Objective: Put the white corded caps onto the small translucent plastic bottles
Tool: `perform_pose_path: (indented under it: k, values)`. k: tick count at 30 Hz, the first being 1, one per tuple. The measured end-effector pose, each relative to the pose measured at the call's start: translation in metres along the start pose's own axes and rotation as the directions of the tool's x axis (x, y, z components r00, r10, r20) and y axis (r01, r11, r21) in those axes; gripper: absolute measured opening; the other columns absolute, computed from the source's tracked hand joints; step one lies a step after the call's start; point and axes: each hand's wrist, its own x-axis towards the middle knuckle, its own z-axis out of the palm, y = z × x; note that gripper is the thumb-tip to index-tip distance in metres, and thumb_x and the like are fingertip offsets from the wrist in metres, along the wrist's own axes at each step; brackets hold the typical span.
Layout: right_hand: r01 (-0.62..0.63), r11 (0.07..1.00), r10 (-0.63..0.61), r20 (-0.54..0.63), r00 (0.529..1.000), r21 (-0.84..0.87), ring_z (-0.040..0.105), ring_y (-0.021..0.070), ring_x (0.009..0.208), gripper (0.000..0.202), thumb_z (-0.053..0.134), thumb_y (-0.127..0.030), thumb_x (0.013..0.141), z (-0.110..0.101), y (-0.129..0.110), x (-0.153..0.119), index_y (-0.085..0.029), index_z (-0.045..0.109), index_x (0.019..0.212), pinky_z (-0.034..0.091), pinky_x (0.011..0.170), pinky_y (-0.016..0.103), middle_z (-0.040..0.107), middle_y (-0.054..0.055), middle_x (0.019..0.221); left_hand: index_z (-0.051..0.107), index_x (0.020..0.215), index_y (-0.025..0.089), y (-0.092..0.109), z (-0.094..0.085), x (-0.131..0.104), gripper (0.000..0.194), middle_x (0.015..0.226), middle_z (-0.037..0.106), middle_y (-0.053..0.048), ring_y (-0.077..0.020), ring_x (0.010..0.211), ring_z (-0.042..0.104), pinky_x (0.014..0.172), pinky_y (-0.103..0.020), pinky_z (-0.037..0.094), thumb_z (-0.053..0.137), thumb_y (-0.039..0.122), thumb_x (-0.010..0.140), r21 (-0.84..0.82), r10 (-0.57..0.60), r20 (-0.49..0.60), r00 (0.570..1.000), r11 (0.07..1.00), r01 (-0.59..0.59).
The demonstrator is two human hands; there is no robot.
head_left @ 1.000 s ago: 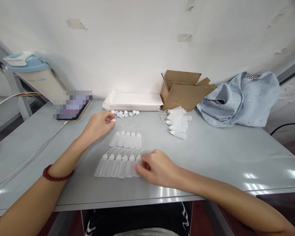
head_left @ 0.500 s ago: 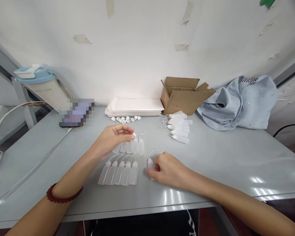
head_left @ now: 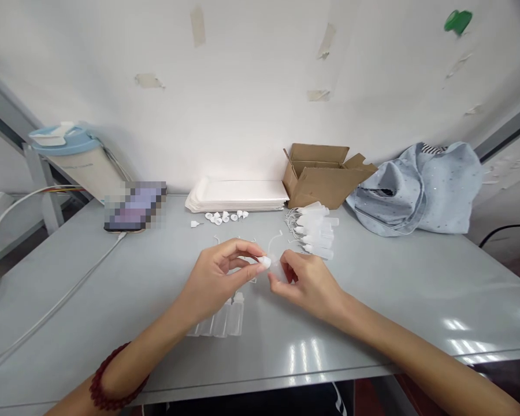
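Note:
Between thumb and fingertips, my left hand [head_left: 229, 268] pinches a small white cap [head_left: 265, 262]. My right hand [head_left: 305, 277] grips a translucent plastic squeeze bottle [head_left: 277, 270], tilted, with a thin tether strip [head_left: 275, 238] rising from its neck. Cap and bottle mouth are close together; I cannot tell whether they touch. Below my left wrist lies a row of similar bottles [head_left: 221, 319], partly covered by my arm. Another row behind is mostly hidden by my left hand. Several loose white caps [head_left: 225, 216] lie farther back, one [head_left: 195, 223] apart at their left.
A pile of capped bottles [head_left: 316, 228] lies right of centre, before an open cardboard box [head_left: 320, 182]. A stack of white padded envelopes [head_left: 238, 195] rests against the wall. At left are a phone [head_left: 136, 207] and a tumbler [head_left: 78, 162]; at right, a blue cloth bag [head_left: 416, 190].
My left hand has moved right with the white cap, up to the bottle. My right hand has lifted its bottle off the table and tilted it toward the left hand.

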Motion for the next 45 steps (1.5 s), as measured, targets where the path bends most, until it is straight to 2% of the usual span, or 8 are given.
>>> perform_pose_path:
  k: [9, 14, 20, 26, 31, 36, 40, 45]
  values:
    - [0.210, 0.937, -0.246, -0.099, 0.964, -0.279, 0.035, 0.0087, 0.042, 0.019, 0.050, -0.026, 0.082, 0.014, 0.008, -0.003, -0.020, 0.040, 0.067, 0.020, 0.043, 0.023, 0.047, -0.002, 0.056, 0.067, 0.082, 0.021, -0.005, 0.003, 0.001, 0.014, 0.091, 0.068, -0.003, -0.0186, 0.083, 0.066, 0.076, -0.030, 0.056, 0.068, 0.033, 0.074, 0.055, -0.013, -0.059, 0.998, 0.998, 0.016]
    - [0.301, 0.822, -0.424, -0.168, 0.890, -0.483, 0.033, 0.0102, 0.039, 0.022, 0.044, -0.022, 0.088, 0.015, 0.008, -0.005, -0.020, 0.043, 0.066, 0.018, 0.039, 0.025, 0.048, -0.001, 0.054, 0.068, 0.079, 0.020, -0.008, -0.001, 0.004, 0.019, 0.083, 0.070, -0.003, -0.0194, 0.081, 0.066, 0.072, -0.029, 0.055, 0.073, 0.036, 0.069, -0.020, -0.146, -0.027, 0.989, 0.989, 0.146]
    - [0.403, 0.685, -0.587, -0.132, 0.799, -0.607, 0.045, 0.0120, 0.047, 0.024, 0.041, -0.010, 0.090, 0.008, 0.004, -0.004, -0.017, 0.048, 0.068, 0.025, 0.038, 0.025, 0.053, 0.002, 0.058, 0.069, 0.076, 0.021, -0.009, -0.005, 0.007, 0.020, 0.079, 0.069, 0.000, -0.0160, 0.076, 0.065, 0.071, -0.026, 0.053, 0.076, 0.037, 0.067, -0.083, -0.257, -0.015, 0.966, 0.963, 0.255]
    - [0.431, 0.650, -0.624, -0.115, 0.773, -0.626, 0.054, 0.0153, 0.059, 0.019, 0.042, 0.000, 0.086, 0.003, 0.004, -0.004, -0.013, 0.054, 0.079, 0.035, 0.045, 0.025, 0.059, 0.006, 0.067, 0.070, 0.074, 0.022, -0.008, -0.005, 0.006, 0.020, 0.074, 0.068, 0.001, -0.0154, 0.073, 0.063, 0.066, -0.025, 0.050, 0.077, 0.038, 0.065, -0.048, -0.311, -0.047, 0.949, 0.950, 0.309]
    - [0.449, 0.621, -0.675, -0.146, 0.723, -0.643, 0.057, 0.0161, 0.064, 0.015, 0.045, 0.000, 0.085, -0.002, 0.001, -0.003, -0.012, 0.055, 0.084, 0.041, 0.049, 0.026, 0.064, 0.009, 0.076, 0.070, 0.072, 0.022, -0.009, -0.007, 0.006, 0.021, 0.070, 0.066, 0.001, -0.0159, 0.070, 0.062, 0.063, -0.025, 0.050, 0.077, 0.041, 0.065, -0.091, -0.349, -0.011, 0.937, 0.934, 0.347]
    - [0.444, 0.626, -0.703, -0.217, 0.678, -0.641, 0.058, 0.0143, 0.063, 0.013, 0.047, -0.001, 0.086, 0.000, 0.003, -0.001, -0.013, 0.053, 0.086, 0.043, 0.049, 0.024, 0.066, 0.009, 0.078, 0.071, 0.074, 0.019, -0.007, -0.007, 0.008, 0.023, 0.077, 0.068, -0.001, -0.0162, 0.077, 0.064, 0.079, -0.029, 0.053, 0.075, 0.041, 0.069, -0.193, -0.403, 0.117, 0.908, 0.887, 0.419]
    - [0.425, 0.674, -0.685, -0.294, 0.667, -0.605, 0.059, 0.0156, 0.065, 0.011, 0.054, -0.001, 0.083, 0.005, 0.007, -0.001, -0.011, 0.052, 0.088, 0.045, 0.049, 0.024, 0.067, 0.010, 0.080, 0.070, 0.071, 0.014, -0.005, -0.007, 0.007, 0.033, 0.071, 0.067, -0.004, -0.0138, 0.064, 0.063, 0.067, -0.026, 0.054, 0.066, 0.046, 0.077, -0.128, -0.437, 0.251, 0.864, 0.870, 0.477]
    - [0.465, 0.650, -0.710, -0.263, 0.654, -0.601, 0.060, 0.0166, 0.064, 0.010, 0.054, -0.002, 0.084, 0.007, 0.010, 0.001, -0.008, 0.053, 0.091, 0.049, 0.051, 0.026, 0.068, 0.012, 0.079, 0.068, 0.069, 0.014, -0.004, -0.004, 0.003, 0.033, 0.065, 0.065, -0.002, -0.0130, 0.061, 0.062, 0.061, -0.023, 0.051, 0.061, 0.044, 0.082, -0.043, -0.312, 0.209, 0.927, 0.944, 0.327]
